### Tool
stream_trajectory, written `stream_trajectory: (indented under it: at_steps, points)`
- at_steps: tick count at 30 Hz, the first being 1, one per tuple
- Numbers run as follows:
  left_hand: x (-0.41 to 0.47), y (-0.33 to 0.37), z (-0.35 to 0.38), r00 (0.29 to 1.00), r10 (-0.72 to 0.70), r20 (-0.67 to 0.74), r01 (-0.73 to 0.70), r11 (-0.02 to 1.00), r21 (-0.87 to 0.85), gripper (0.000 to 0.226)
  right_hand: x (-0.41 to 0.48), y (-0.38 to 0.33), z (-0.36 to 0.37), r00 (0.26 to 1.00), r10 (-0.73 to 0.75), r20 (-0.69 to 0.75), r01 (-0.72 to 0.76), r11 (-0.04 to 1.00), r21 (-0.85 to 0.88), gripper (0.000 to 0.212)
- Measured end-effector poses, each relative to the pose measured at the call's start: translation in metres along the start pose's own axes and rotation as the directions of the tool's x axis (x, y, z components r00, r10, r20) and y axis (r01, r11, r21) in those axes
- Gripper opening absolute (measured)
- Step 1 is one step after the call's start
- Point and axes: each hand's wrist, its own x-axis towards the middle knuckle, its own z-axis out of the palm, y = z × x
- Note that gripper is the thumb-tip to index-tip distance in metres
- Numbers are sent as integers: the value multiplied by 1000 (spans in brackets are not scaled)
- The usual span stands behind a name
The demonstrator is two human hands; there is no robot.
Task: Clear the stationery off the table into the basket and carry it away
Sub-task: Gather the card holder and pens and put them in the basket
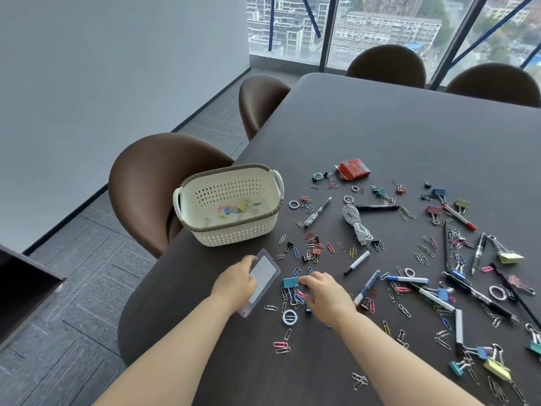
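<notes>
The cream perforated plastic basket (234, 235), brown-rimmed, holds a few coloured clips (234, 208). The left hand (234, 284) grips a clear card sleeve (263, 272); the right hand (325, 294) curls round wire paper clips (292, 298).

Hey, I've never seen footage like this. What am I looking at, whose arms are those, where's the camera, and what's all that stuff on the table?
There is no machine here. A person wears one wide-angle camera on the head, looking forward and down, so the two bare arms are that person's own. The dark table is strewn with stationery: paper clips, binder clips, pens, a coiled white cable and a red box. A cream basket stands near the table's edge with a few clips inside. The left hand grips a clear card holder. The right hand has its fingers at a blue binder clip; whether they pinch it, I cannot tell.
</notes>
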Motion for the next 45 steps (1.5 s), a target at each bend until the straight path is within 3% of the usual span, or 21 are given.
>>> stream_trajectory:
  at_steps: [5, 9, 12, 15, 20, 23, 27, 30, 36, 39, 45]
  points:
    - [-1, 7, -2, 988, 90, -125, -91, 996, 0, 25, 9, 2, -3, 988, 123, -96, -125, 992, -11, 35]
    - [9, 25, 0, 973, 152, -172, -158, 987, -20, 19, -3, 41, -14, 903, 376, -207, -390, 920, -33, 36]
    - [17, 40, 11, 972, 188, -142, -193, 981, -17, 18, -12, 64, -17, 804, 585, -110, -580, 811, 76, 42]
    - [25, 55, 23, 970, 220, -99, -222, 975, -6, 19, -15, 75, -12, 747, 665, 1, -649, 729, 216, 40]
    - [38, 78, 33, 963, 261, -74, -262, 965, -4, 16, -22, 84, -18, 750, 658, -63, -618, 732, 287, 31]
    - [47, 96, 37, 944, 325, -55, -323, 946, 33, 19, -27, 105, -32, 767, 626, -140, -596, 776, 204, 23]
    - [58, 126, 52, 921, 388, 39, -390, 916, 95, 24, -35, 147, -52, 765, 621, -172, -611, 784, 108, 28]
    - [68, 143, 70, 909, 399, 124, -411, 906, 97, 23, -32, 173, -59, 818, 555, -155, -551, 832, 72, 35]
    - [87, 172, 97, 922, 339, 187, -362, 926, 109, 23, -18, 198, -65, 882, 460, -96, -463, 886, -4, 23]
    - [93, 185, 107, 941, 287, 181, -316, 936, 154, 27, -16, 206, -68, 899, 436, -40, -437, 900, 0, 26]
    - [97, 197, 125, 980, 108, 167, -148, 957, 250, 36, -30, 214, -65, 869, 434, -235, -419, 901, 116, 15]
